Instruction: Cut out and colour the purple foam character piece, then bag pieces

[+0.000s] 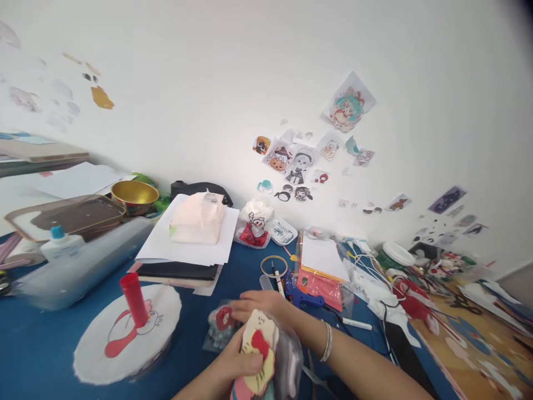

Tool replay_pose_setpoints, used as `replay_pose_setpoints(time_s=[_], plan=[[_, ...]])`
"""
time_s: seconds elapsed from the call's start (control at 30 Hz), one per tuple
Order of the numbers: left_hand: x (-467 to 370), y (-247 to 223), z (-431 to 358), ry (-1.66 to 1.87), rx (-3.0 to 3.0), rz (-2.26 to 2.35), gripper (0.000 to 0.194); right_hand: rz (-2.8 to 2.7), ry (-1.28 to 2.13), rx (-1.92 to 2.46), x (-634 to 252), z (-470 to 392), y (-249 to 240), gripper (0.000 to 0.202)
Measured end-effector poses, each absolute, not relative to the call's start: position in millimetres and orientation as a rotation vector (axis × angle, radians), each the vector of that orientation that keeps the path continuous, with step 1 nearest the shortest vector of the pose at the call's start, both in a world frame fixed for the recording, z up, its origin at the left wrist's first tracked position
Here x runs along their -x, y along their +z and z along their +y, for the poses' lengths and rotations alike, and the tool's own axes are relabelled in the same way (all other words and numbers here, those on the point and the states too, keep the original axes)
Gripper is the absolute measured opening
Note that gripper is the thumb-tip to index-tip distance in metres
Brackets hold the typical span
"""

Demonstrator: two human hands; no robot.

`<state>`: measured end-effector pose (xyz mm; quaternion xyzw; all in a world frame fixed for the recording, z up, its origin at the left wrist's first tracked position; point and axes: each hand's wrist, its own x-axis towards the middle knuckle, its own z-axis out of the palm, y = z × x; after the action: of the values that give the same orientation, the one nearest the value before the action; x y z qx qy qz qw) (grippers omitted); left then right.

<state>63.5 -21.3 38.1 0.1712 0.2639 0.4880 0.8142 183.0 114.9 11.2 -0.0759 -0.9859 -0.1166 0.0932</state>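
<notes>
My left hand [233, 361] is closed around a small stack of felt-like cutouts, its thumb across the front. On top is a cream and yellow cat-face piece [259, 347] with a red bow; pink and teal show beneath it. My right hand [266, 304] reaches across behind the stack, fingers stretched out to the left. Its fingertips rest at the edge of a small clear bag [214, 333] with a round red piece and pale bits inside. Right of the stack, beneath my right forearm, a clear plastic bag [290, 358] is partly hidden.
To the left a red tube [134, 300] stands on a round white-covered thing [95, 350] with a drawing. Behind are papers [187, 255], a gold bowl [135, 194] and a glue bottle [58, 241]. A blue glue gun [302, 294], cables and scissors [464, 301] lie rightward.
</notes>
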Motion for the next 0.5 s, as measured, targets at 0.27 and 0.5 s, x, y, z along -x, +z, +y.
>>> replay_pose_setpoints(time_s=[0.27, 0.5], plan=[[-63, 28, -8, 1.095, -0.205, 0.754, 0.067, -2.341, -0.530, 1.802, -302, 264, 70, 0.026], [-63, 23, -3, 1.127, -0.175, 0.760, 0.071, -2.234, -0.379, 2.082, -348, 325, 43, 0.028]])
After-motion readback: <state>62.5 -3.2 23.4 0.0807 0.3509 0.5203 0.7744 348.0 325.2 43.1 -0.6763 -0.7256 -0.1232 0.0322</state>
